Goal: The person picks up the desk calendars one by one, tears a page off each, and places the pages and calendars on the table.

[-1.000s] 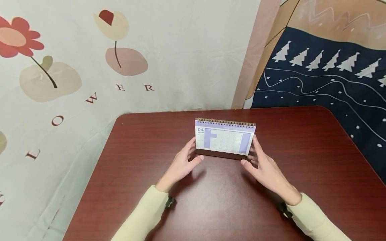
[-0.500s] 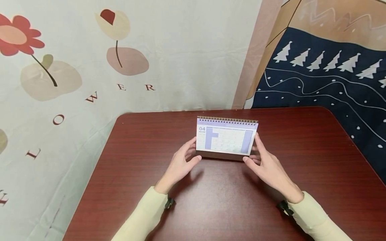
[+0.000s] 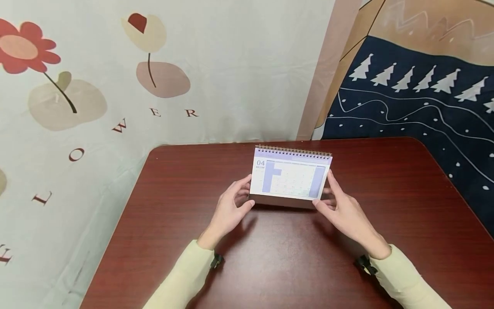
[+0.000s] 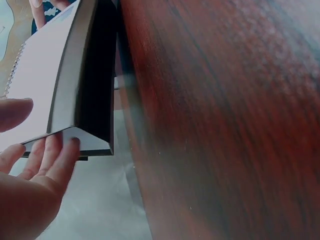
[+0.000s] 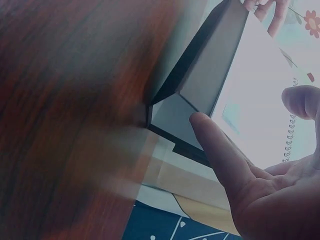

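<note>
A spiral-bound desk calendar (image 3: 289,178) with a white and lavender page marked 04 stands on a dark folded base, seen tilted back near the middle of the table. My left hand (image 3: 230,209) holds its left end; several fingertips (image 4: 72,145) lie against the base's end face, and the thumb comes in front of the page. The right hand (image 3: 345,214) holds the other end, index finger along the page's side edge and thumb at the lower right corner. In the right wrist view, the base (image 5: 175,117) shows its grey end face beside a fingertip (image 5: 200,120).
The brown wood-grain table (image 3: 162,223) has rounded far corners. Behind it hangs a pale cloth (image 3: 231,86) with flowers and letters, and at the right a dark blue cloth (image 3: 409,116) with white trees. A dark strap (image 3: 217,261) sits at the left cuff.
The calendar has leaned further back, so more of its page shows and its spiral edge sits higher in the head view. Both hands have closed in on its ends slightly.
</note>
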The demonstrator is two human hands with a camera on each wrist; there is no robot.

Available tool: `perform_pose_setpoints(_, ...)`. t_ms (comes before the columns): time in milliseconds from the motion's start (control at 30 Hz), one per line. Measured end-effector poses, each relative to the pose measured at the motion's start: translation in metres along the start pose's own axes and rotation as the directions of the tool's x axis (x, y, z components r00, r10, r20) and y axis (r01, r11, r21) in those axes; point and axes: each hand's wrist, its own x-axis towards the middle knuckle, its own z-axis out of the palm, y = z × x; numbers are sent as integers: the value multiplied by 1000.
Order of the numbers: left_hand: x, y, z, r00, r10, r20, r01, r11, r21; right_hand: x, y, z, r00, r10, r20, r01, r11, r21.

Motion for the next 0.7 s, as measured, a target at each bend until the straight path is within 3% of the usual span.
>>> perform_pose_setpoints(300,1,1,3,999,10,-43,-11,1000,-23,3,-3,-2,1000,0,5,0,1000,-15)
perform_pose_setpoints(700,0,2,4,997,40,-63,-39,999,17,3,-4,-4,1000,22,20,-21,999,-26)
